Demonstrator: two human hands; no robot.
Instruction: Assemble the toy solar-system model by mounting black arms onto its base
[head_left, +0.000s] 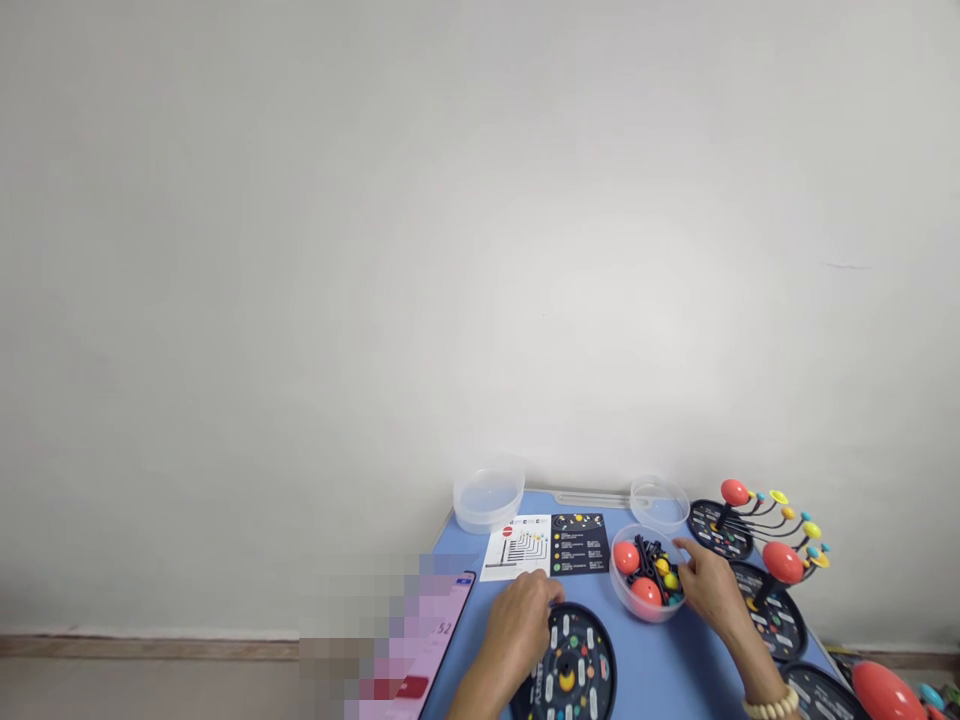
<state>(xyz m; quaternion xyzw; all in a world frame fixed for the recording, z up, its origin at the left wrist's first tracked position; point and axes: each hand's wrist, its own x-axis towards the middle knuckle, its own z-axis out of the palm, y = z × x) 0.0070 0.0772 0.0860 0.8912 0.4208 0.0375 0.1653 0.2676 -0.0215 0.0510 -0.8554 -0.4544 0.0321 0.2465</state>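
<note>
My left hand (525, 615) rests at the upper left rim of a round black base (592, 655) printed with coloured planets; its fingers are bent, and what they hold, if anything, is hidden. My right hand (705, 580), with a beaded bracelet at the wrist, is at the right rim of a clear round bowl (652, 612). Thumb and index finger of that hand are apart, the other fingers curled and partly hidden. Inside the bowl lie red balls (626, 557), black rods (651, 563) and small yellow and teal balls.
An instruction sheet (517, 560) lies behind the base. Clear containers (487, 500) stand at the back of the blue table (645, 665). Assembled planet models (735, 492) line the right edge. A phone (427, 640) is at the left.
</note>
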